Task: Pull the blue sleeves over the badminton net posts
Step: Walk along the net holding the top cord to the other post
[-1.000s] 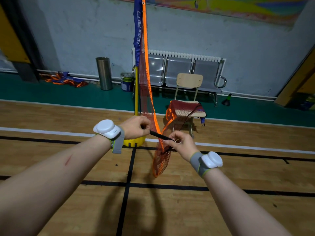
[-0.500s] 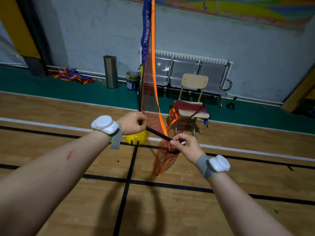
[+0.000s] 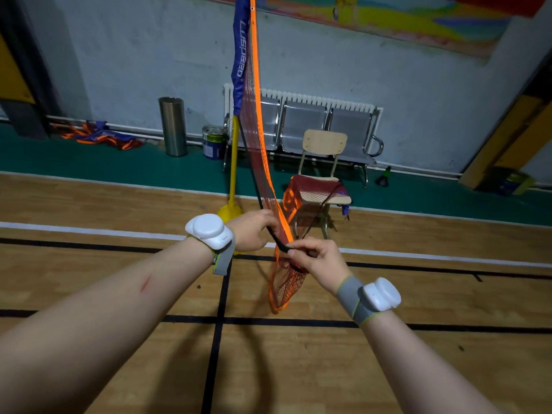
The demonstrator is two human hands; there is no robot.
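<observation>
Both hands work at the loose end of an orange badminton net [image 3: 260, 150] above the wooden court floor [image 3: 418, 369]. The left hand [image 3: 249, 231] is closed around a black rod [image 3: 276, 239], and the right hand [image 3: 318, 258] pinches the rod's near end where the netting bunches. The blue sleeve [image 3: 240, 55] hangs over the top of the yellow post [image 3: 234, 162], whose base stands near the floor's far edge.

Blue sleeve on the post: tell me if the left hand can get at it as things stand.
Probably not yet. The left hand is shut on the black rod low by the net, while the blue sleeve hangs well above it on the post. Nothing blocks the way; the hand must let go and rise.
</observation>
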